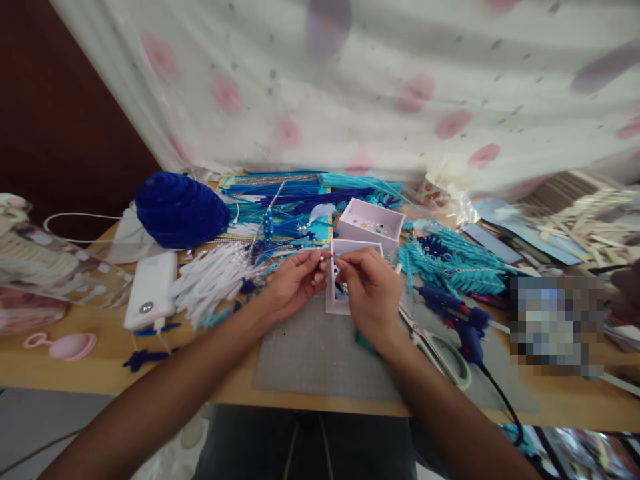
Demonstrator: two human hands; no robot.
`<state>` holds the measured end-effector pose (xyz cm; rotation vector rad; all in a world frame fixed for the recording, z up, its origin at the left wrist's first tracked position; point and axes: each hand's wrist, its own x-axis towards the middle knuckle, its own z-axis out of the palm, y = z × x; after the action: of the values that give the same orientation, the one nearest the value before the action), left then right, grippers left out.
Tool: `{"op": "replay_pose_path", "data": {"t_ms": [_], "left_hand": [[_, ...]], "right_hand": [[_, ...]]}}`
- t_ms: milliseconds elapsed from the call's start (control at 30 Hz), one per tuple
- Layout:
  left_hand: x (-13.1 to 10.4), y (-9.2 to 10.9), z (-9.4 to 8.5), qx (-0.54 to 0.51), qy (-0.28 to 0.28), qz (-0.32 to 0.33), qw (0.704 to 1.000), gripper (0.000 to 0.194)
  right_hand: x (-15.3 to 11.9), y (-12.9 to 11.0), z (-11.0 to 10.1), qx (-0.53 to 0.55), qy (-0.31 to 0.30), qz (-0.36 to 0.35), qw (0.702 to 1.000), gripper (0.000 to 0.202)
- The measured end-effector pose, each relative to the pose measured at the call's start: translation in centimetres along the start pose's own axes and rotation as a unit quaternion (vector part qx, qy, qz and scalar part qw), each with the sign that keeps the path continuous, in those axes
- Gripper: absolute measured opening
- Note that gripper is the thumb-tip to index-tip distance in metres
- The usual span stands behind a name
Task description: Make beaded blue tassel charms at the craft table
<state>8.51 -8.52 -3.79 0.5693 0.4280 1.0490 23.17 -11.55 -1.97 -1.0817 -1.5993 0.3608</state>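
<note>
Between the two sets of fingertips, over the middle of the wooden table (60,373), sits a tiny pale piece (332,259), too small to make out clearly. The left hand (295,283) pinches it from the left with thumb and forefinger pressed together, and the right hand (367,287) pinches it from the right the same way, so the piece lies right at the meeting point of both grips, raised just above the table. Directly under the fingertips stands a small white open box (336,303), partly covered by the right hand, resting at the back edge of a grey cutting mat (310,360) that reaches to the near edge of the table. Just behind it is a second white box (370,223) with small beads inside. Left of the hands lies a heap of white fringed strips (210,280), and beyond that a white power bank (150,290). Toward the back left corner sits a dark blue ridged shape (180,210), with a pile of blue and teal strips (300,197) beside it along the back edge. Right of the hands lie teal feather-like pieces (450,263), then a blue glue gun (457,320) and a pair of scissors with pale green handles (440,350) on the mat's right side. A small pink spoon-like item (65,345) rests near the left edge. A spotted white cloth (350,87) hangs behind the table
</note>
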Motion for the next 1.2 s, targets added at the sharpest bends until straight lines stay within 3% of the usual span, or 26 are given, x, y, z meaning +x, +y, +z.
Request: {"op": "replay_pose_path", "data": {"t_ms": [1200], "left_hand": [[-0.26, -0.60, 0.27, -0.013, 0.018, 0.001, 1.000, 0.028]], "right_hand": [[-0.24, -0.04, 0.10, -0.016, -0.003, -0.006, 1.000, 0.014]]}}
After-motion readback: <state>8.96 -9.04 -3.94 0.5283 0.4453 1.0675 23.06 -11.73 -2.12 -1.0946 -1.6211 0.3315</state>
